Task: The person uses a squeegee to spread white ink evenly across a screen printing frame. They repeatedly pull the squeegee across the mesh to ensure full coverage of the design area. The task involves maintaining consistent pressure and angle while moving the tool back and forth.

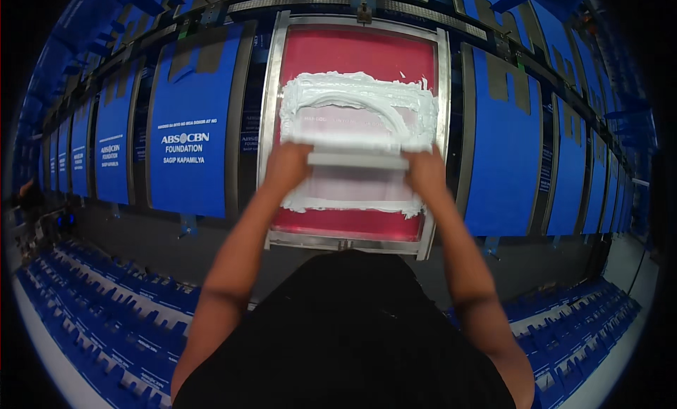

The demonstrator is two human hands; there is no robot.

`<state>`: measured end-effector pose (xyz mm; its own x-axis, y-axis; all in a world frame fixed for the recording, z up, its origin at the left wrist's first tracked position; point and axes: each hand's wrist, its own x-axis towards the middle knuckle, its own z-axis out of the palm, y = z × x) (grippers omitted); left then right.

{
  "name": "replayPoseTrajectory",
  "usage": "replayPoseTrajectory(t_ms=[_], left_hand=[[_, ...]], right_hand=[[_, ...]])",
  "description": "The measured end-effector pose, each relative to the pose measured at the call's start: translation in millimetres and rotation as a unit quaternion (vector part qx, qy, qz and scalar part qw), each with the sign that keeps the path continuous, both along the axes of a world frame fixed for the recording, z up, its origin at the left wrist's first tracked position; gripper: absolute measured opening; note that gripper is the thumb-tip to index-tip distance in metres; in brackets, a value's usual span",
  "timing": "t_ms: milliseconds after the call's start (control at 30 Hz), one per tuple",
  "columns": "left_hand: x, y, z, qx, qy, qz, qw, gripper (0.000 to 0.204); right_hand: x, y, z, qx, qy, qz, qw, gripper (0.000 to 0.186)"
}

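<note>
Aluminium-coloured screen frame (271, 120): one, rectangular, shallow-sided, lying in front of the person, with red mesh (360, 49) stretched across it

Pale squeegee bar (358, 161): one, set crosswise over the mesh near the middle of the frame, spanning the gap between the two hands

Left hand (288, 166): curled about the bar's left end. Right hand (425, 173): curled about its right end (both blurred, so the exact lie of the fingers cannot be told)

Handling, by judgement: bar stiff and fairly light, slippery wherever paste reaches it; best taken at both ends with even pressure, the mesh being the delicate part

Contents of the frame, which serves as a shallow tray: white paste (345, 84), thick and soft-looking, heaped in a broad band beyond the bar, with a thinner line on the person's side

Alongside: blue sheets (190, 92) on dark boards (496, 77); lower down, rows of blue pieces (141, 345)
</note>
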<state>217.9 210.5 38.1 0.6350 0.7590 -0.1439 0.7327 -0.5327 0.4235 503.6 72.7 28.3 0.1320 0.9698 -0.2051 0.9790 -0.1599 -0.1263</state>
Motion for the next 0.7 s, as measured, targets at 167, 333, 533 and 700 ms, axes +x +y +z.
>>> replayPoseTrajectory(t_ms=[167, 333, 533, 700], left_hand=[[53.4, 105.7, 23.3, 0.01, 0.063, -0.016, 0.998, 0.035], [-47.2, -44.2, 20.0, -0.047, 0.041, -0.021, 0.998, 0.04], [0.1, 0.3, -41.0, 0.09, -0.074, -0.032, 0.993, 0.027], [46.8, 127.3, -47.5, 0.042, 0.024, -0.015, 0.999, 0.031]], right_hand=[[50.6, 112.0, 31.1, 0.039, 0.01, -0.009, 0.999, 0.039], [-33.7, -38.2, 55.2, -0.041, 0.049, 0.026, 0.998, 0.035], [-0.4, 2.6, -10.6, 0.064, 0.041, -0.007, 0.997, 0.029], [44.8, 124.8, -43.1, 0.028, 0.02, -0.003, 0.999, 0.032]])
